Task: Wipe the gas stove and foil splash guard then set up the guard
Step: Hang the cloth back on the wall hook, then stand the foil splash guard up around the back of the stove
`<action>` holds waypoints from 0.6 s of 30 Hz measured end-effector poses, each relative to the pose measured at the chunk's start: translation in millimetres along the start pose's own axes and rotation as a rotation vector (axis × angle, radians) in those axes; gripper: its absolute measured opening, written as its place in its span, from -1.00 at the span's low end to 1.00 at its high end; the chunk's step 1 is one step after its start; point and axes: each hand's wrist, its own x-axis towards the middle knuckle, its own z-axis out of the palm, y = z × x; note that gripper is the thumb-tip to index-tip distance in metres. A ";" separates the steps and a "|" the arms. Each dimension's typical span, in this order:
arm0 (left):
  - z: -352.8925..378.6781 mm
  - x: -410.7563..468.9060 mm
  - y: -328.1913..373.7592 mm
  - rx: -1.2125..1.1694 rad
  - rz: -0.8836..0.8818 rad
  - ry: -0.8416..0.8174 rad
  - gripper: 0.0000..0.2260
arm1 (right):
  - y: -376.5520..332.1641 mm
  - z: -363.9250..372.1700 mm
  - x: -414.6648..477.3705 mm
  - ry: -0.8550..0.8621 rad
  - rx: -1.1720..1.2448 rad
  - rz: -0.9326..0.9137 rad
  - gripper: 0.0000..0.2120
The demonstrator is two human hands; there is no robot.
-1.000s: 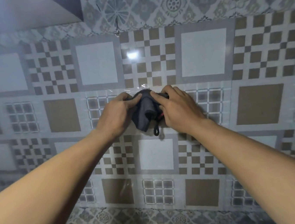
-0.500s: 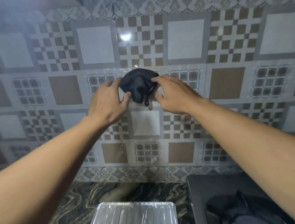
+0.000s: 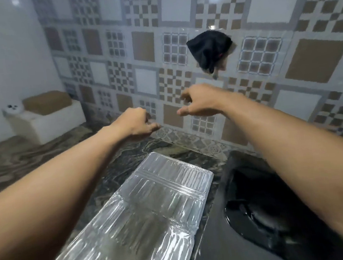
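Both hands empty, fingers loosely curled: left hand and right hand in open air before the tiled wall, clear of the one dark cloth hanging on it at 1 o'clock. One foil splash guard lies flat on the marble counter at 6 o'clock, its near end cut off by the frame. One gas stove at 4 o'clock, partly hidden by the right forearm, burner too dark to make out.

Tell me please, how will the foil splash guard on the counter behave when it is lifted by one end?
The foil splash guard looks thin and creased into panels, so it probably flexes or folds at the creases. It is likely very light. Its glossy surface may slip against the counter.
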 end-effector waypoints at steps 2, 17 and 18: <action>13.9 -30.4 -14.8 0.012 -0.093 -0.036 -0.46 | -11.6 17.4 -4.8 -0.044 -0.001 -0.063 -0.46; 118.4 -214.5 -97.0 0.001 -0.677 -0.229 -0.45 | -111.9 216.6 22.8 -0.430 -0.032 -0.460 -0.28; 125.8 -220.6 -100.9 -0.002 -0.701 -0.241 -0.44 | -116.0 231.0 27.2 -0.453 -0.050 -0.477 -0.26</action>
